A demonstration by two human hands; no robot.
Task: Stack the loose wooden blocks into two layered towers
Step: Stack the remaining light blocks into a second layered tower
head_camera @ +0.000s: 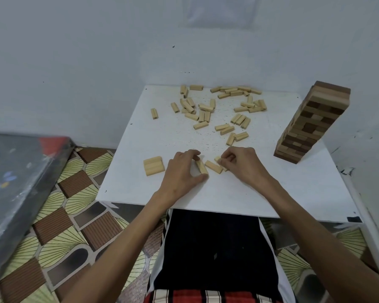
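Layer-building, we judge: our left hand (182, 169) clamps the left block (202, 167), our right hand (241, 162) pinches the right block (217, 159), destined for the base row (154, 166) at nine o'clock.

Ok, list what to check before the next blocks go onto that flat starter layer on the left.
1. Left hand grips a block: ok.
2. Right hand pinches a second block: ok.
3. Third block lies loose between the hands: ok.
4. Starter layer, three blocks flush side by side: ok.
5. Tall tower stands apart from both hands: ok.
6. Tall tower plumb: cannot tell, the wide lens skews it.
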